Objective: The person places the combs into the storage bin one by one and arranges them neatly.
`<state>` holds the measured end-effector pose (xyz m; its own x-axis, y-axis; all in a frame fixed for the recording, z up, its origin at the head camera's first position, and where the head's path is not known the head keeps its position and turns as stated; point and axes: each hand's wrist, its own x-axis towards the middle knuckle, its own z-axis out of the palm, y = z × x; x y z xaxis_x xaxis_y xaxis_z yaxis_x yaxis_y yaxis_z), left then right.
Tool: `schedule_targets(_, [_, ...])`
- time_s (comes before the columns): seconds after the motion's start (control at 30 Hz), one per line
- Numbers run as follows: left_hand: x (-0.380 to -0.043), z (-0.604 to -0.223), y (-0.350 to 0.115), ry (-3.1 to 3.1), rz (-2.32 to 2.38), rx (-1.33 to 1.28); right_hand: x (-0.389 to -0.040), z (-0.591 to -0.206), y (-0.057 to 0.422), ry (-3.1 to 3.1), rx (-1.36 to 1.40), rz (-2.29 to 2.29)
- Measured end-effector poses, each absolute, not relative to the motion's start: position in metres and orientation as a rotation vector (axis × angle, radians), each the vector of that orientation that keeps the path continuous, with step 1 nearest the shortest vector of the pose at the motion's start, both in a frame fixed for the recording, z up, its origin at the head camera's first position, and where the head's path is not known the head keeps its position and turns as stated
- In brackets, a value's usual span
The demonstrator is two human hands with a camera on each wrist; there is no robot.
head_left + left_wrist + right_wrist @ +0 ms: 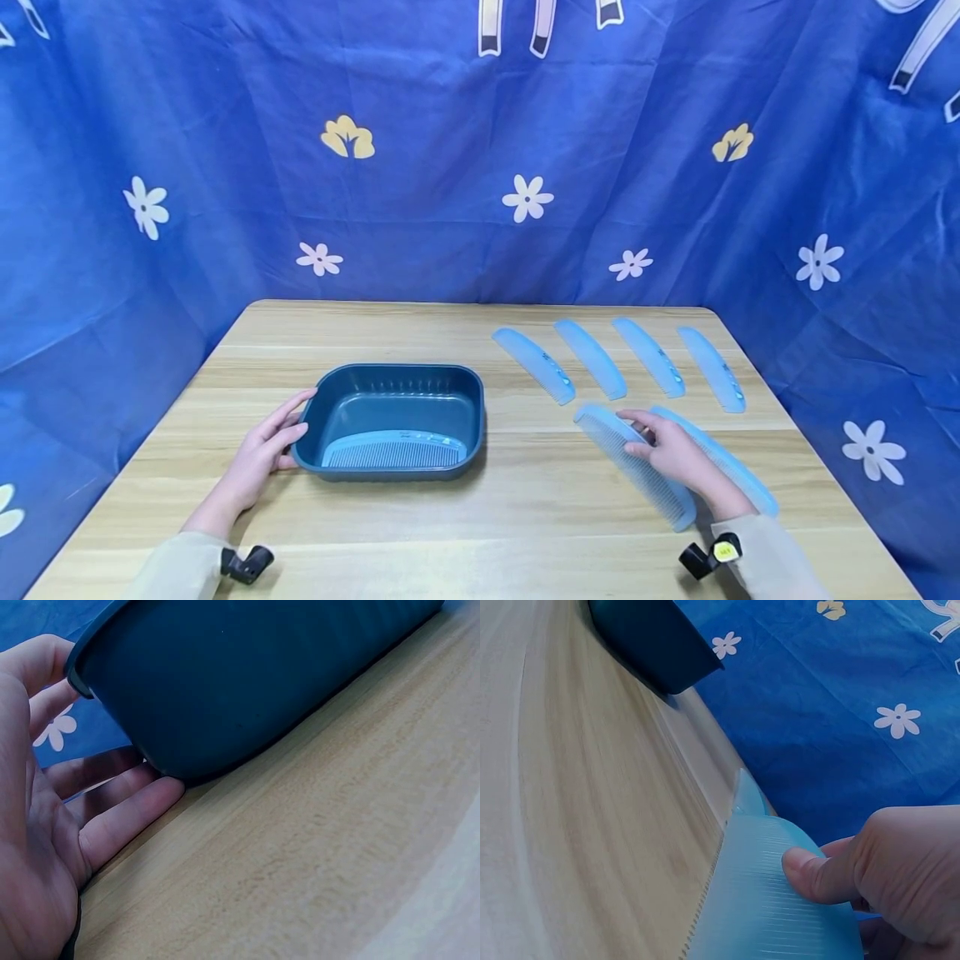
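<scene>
A dark teal plastic basin (480, 417) stands on the table, with a light blue comb (393, 450) inside along its near wall. My left hand (262, 446) grips the basin's left end. Its thumb and forefinger reach the rim, while the other fingers (127, 817) lie against the lower outside wall. On the right, my right hand (667, 450) pinches a translucent blue comb (637, 467) by its spine. The thumb (806, 874) presses on the near face; the fingers behind are partly hidden. Another blue comb (738, 471) lies just right of this hand, partly covered by it.
Several more blue combs (592, 358) lie slanted in a row at the back right of the wooden table (390, 333). A blue cloth (435, 225) with flower prints hangs behind and at both sides. Each wrist carries a black camera mount (251, 567).
</scene>
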<state>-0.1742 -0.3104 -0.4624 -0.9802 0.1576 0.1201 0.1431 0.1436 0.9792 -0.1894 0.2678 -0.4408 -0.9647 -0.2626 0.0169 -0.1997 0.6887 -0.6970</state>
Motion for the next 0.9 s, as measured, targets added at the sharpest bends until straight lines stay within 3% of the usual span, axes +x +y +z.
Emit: schedule_targets(0.9, [-0.174,-0.463,-0.311,2.368,2.029,0.311,-0.202,-0.428,0.242,2.885,-0.457,-1.248])
